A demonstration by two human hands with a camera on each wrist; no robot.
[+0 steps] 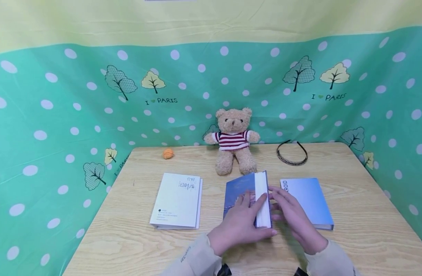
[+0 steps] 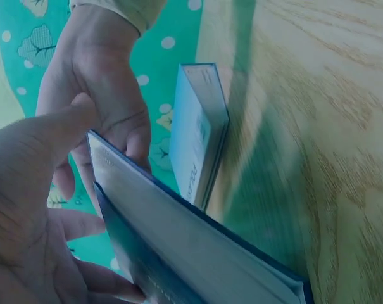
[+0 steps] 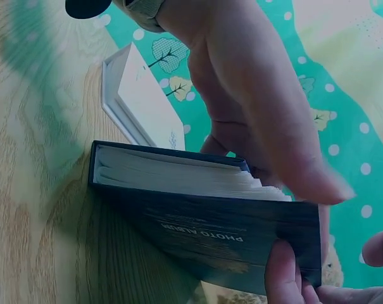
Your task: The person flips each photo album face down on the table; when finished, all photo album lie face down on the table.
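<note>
A dark blue photo album stands up from the wooden table, pages showing along its upper edge. My left hand holds it, thumb at the near end and fingers over the cover on the left. In the left wrist view the left hand spans the album's page edge. My right hand is at the album's other side, its fingertips touching the cover. The right wrist view shows right-hand fingers against the cover lettered PHOTO ALBUM, with that thumb held away from it.
A white album lies left of the hands, a light blue album to their right. Behind sits a teddy bear in a striped shirt. A small orange object and a black headband lie farther back, before the green curtain.
</note>
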